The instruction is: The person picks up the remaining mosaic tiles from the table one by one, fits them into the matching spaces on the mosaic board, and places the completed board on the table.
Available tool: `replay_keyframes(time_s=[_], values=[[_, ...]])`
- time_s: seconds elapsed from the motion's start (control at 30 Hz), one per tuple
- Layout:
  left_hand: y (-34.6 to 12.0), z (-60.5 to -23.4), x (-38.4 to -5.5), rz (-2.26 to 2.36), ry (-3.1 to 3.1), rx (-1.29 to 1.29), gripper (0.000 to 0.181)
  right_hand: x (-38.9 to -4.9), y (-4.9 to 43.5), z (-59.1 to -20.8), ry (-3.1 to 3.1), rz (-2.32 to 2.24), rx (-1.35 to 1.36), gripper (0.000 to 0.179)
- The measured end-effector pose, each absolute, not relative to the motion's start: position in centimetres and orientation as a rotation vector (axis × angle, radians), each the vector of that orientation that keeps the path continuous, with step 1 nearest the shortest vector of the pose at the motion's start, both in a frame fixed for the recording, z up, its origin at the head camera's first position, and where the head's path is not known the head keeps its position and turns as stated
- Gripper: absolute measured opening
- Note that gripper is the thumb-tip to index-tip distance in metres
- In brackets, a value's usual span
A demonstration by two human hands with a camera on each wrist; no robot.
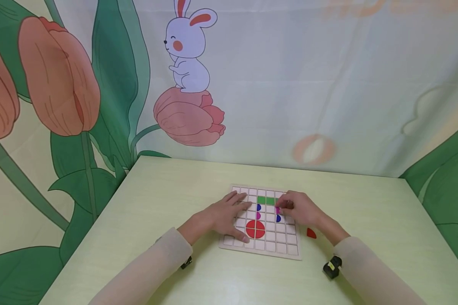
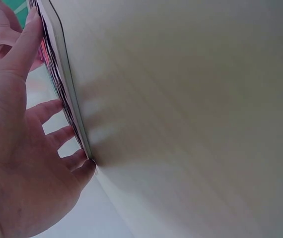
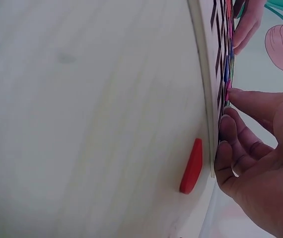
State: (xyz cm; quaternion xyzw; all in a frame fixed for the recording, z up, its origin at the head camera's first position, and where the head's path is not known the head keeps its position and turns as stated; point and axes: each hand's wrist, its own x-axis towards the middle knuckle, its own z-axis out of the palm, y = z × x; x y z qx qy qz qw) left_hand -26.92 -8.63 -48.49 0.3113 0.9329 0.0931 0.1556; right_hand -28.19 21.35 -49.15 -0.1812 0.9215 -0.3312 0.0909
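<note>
A square wooden grid board (image 1: 280,248) lies flat on the table. My left hand (image 1: 227,214) rests on its left side with fingers spread. At the board's right part, my right hand (image 1: 300,207) pinches a small magenta piece (image 1: 277,210), its thumb touching the piece in the right wrist view. Directly below it sits a blue half-round piece (image 1: 278,218). Green pieces (image 1: 266,200) lie in the upper cells. Another blue piece (image 1: 258,207) and a magenta piece (image 1: 258,216) sit left of these, above a red circle (image 1: 255,229) made of quarter pieces.
A loose red quarter piece (image 1: 311,233) lies on the table (image 1: 168,182) just right of the board, below my right forearm. Behind the table's far edge hangs a printed curtain (image 1: 259,84) with tulips and a rabbit.
</note>
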Motion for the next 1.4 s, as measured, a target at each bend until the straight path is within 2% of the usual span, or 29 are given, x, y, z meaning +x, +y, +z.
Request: replay_keyframes(time_s=[1.4], values=[[-8.64, -48.64, -27.06, 0.269, 2.67, 0.91, 0.118, -28.25, 21.11, -49.34, 2.755, -0.978, -0.513, 0.011]])
